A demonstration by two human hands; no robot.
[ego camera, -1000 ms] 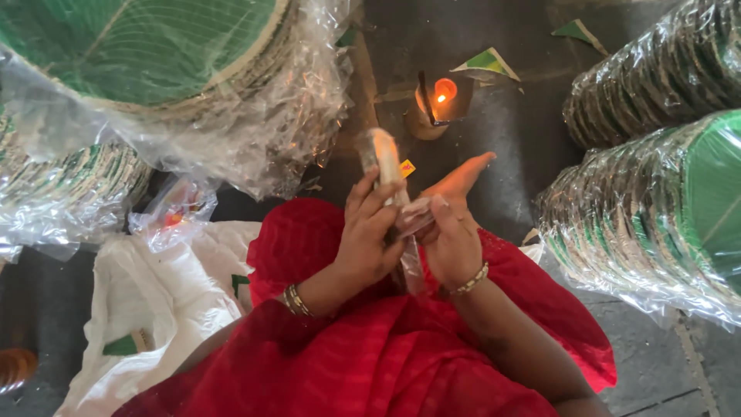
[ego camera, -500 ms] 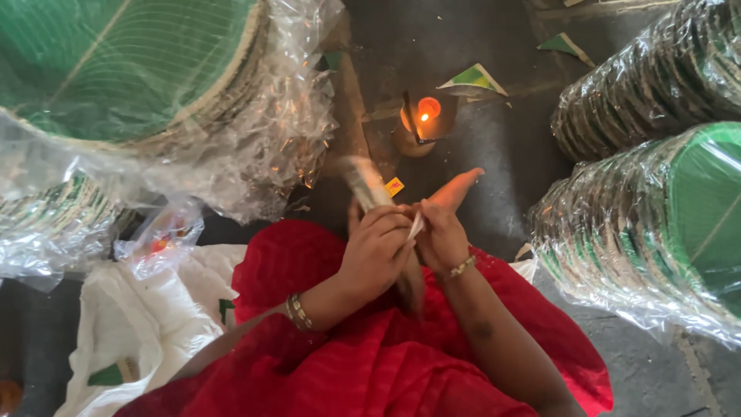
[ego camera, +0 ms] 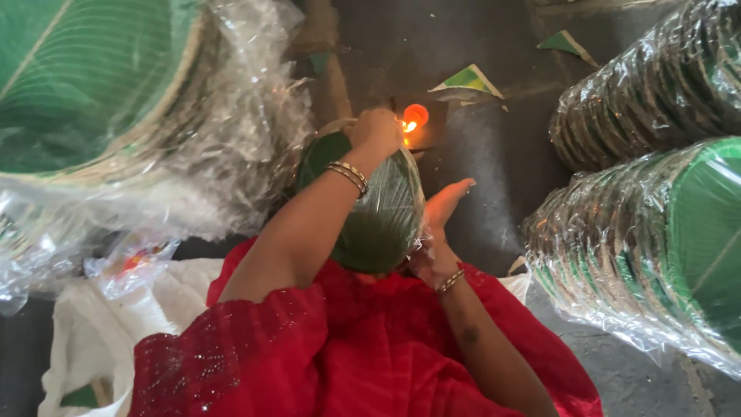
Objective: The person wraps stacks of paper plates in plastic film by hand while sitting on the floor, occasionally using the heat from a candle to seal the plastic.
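Head view, looking down over my red-clad lap: I hold a wrapped stack of green plates (ego camera: 374, 212) on edge between my two hands, its flat face turned toward me and its rim running up and away toward the small flame (ego camera: 414, 120) on the dark floor. My left hand (ego camera: 376, 131) is closed over the top rim of the stack, fingers curled down the far side (their tips are hidden, so I cannot tell how firmly they pinch the film). My right hand (ego camera: 440, 224) lies against the right edge of the stack, palm open, fingers straight and together, pointing away from me; it presses the side but does not wrap around it.

The flame sits just beyond the top rim, slightly right of my left hand and nearer to it than to my right. The stack's thin axis runs left to right between my palms.

Larger wrapped plate bundles lie at left (ego camera: 100, 85) and at right (ego camera: 664, 247), well apart from the held stack.
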